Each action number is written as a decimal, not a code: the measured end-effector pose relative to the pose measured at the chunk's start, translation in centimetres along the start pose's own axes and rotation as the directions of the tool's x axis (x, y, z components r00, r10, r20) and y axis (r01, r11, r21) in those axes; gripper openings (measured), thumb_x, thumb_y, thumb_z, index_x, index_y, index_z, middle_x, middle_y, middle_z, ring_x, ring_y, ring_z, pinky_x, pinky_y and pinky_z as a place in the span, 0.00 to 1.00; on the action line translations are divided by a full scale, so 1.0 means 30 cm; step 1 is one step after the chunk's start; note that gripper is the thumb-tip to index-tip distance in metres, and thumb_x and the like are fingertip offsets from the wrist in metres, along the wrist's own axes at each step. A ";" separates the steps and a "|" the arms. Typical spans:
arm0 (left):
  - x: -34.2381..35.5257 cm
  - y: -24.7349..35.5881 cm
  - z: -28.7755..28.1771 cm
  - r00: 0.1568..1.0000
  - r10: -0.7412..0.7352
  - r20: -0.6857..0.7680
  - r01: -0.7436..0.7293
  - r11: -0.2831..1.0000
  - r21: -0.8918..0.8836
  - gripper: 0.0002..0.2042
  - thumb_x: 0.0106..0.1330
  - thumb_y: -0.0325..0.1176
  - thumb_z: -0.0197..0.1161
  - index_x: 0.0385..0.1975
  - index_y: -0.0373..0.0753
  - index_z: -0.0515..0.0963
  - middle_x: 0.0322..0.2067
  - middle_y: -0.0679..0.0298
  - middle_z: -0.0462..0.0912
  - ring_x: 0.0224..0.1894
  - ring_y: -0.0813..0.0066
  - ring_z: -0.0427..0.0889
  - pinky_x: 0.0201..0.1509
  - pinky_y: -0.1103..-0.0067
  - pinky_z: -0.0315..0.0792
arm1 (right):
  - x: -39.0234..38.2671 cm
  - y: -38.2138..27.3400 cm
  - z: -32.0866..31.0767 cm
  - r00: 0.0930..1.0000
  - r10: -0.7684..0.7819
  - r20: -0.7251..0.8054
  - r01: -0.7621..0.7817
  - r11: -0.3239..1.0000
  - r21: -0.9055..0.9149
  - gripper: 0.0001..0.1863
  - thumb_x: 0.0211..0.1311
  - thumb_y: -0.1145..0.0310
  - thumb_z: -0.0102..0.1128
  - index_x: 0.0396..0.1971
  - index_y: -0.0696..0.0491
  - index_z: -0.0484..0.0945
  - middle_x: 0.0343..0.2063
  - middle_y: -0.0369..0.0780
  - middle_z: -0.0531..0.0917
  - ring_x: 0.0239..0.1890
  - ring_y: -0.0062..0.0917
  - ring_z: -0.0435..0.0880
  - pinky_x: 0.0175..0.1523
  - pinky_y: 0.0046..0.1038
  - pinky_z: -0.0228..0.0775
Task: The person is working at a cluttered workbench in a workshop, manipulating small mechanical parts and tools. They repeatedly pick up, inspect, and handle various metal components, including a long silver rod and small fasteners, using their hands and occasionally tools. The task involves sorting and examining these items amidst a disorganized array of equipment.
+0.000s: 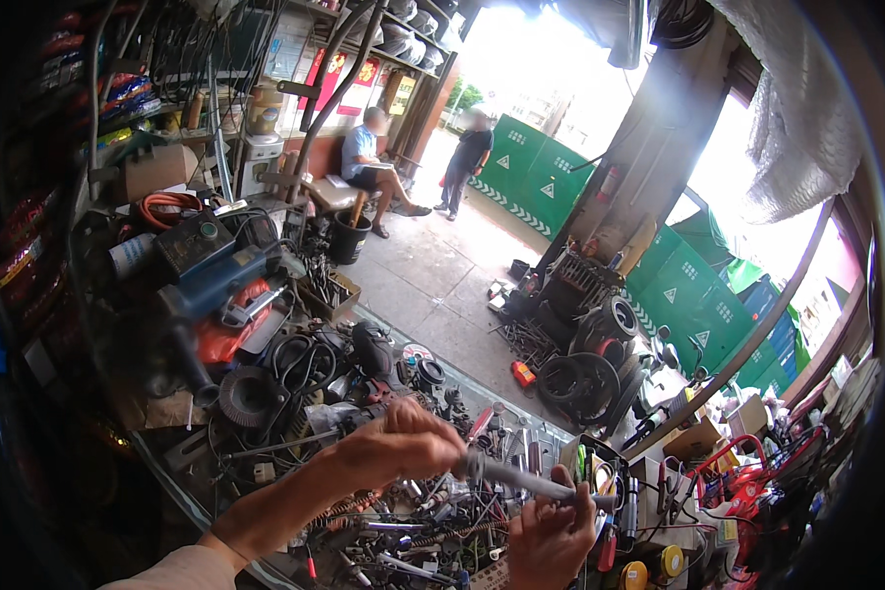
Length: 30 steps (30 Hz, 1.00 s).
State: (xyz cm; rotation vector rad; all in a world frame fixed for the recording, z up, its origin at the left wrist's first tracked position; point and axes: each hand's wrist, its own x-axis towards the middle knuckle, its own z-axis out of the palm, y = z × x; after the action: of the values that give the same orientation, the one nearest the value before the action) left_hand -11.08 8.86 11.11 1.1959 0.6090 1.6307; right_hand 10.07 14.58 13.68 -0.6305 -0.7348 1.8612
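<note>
A grey metal rod (521, 479), thicker at its left end, is held between my hands above a cluttered bench. My left hand (411, 447) is closed at the thick end, its fingers curled and slightly blurred by motion. Thumb and fingers of my right hand (551, 536) grip the rod close to its right end. The rod tilts down toward the right. Beneath both hands lies a heap of small metal parts (433, 536), with bolts, springs and rods mixed together. A screwdriver with a red handle (608, 551) is beside my right hand.
To the left are a blue power tool (221, 280), a round wire brush (249, 395) and cables. Yellow round caps (671, 560) and red tubing (733, 457) stand at the right. Beyond the bench, tyres (565, 382) lie on the floor; one person (364, 157) sits, another (465, 162) stands.
</note>
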 end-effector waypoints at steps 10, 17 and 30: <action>-0.005 0.014 0.066 0.855 -0.295 0.427 0.017 0.838 0.545 0.06 0.53 0.27 0.59 0.27 0.30 0.78 0.17 0.62 0.76 0.17 0.80 0.70 0.21 0.81 0.63 | 0.055 -0.055 -0.059 0.963 -0.269 0.022 0.253 0.874 -0.414 0.08 0.59 0.68 0.51 0.28 0.58 0.71 0.11 0.36 0.70 0.04 0.16 0.63 0.06 0.17 0.50; -0.013 0.009 0.100 0.971 -0.206 0.124 -0.038 0.377 0.925 0.09 0.52 0.38 0.57 0.21 0.41 0.78 0.14 0.56 0.74 0.19 0.57 0.74 0.23 0.70 0.65 | 0.029 -0.054 -0.110 0.856 -0.482 0.185 0.372 0.329 -0.868 0.15 0.64 0.63 0.48 0.44 0.58 0.73 0.08 0.32 0.68 0.08 0.14 0.62 0.14 0.16 0.52; 0.037 -0.044 0.050 0.887 0.193 -0.420 0.077 0.833 0.547 0.08 0.58 0.27 0.57 0.27 0.27 0.78 0.18 0.69 0.76 0.23 0.89 0.68 0.24 0.85 0.63 | -0.052 0.021 0.043 0.861 -0.476 0.178 0.485 0.665 -0.568 0.18 0.66 0.62 0.45 0.47 0.61 0.69 0.22 0.41 0.78 0.09 0.15 0.67 0.13 0.17 0.54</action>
State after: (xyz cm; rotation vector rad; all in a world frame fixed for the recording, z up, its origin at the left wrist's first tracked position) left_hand -9.20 10.17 11.07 1.2288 1.4442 1.8748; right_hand 9.34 12.67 14.26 -0.7227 -1.3833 1.1186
